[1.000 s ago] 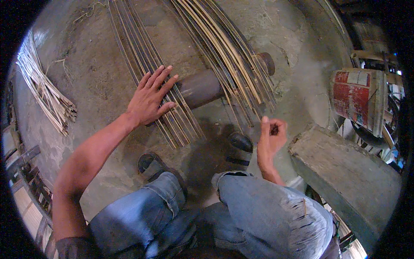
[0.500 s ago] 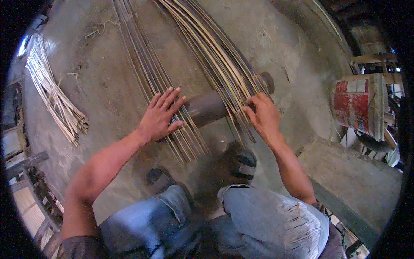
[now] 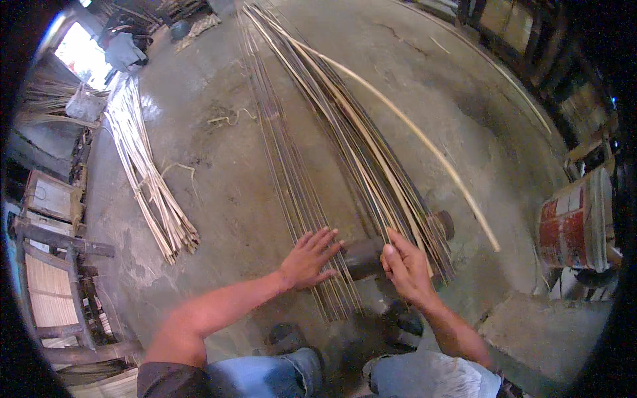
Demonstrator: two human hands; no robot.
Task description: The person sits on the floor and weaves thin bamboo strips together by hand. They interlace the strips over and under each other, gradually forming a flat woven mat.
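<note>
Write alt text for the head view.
A person's spread left hand rests on thin brown strips over a dark cylindrical pipe; the right hand pinches the edge of a thicker tan-brown strip bundle. A pale stick bundle lies farther left.

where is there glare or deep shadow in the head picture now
Head view: the opening at upper left glares white; also in the head view, the shoes sit in dim shadow, the left hand and right hand look brighter, and the corners go black.

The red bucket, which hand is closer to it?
Right. The right hand is left of the bucket, at some sticks; the left hand is even farther left of it.
</note>
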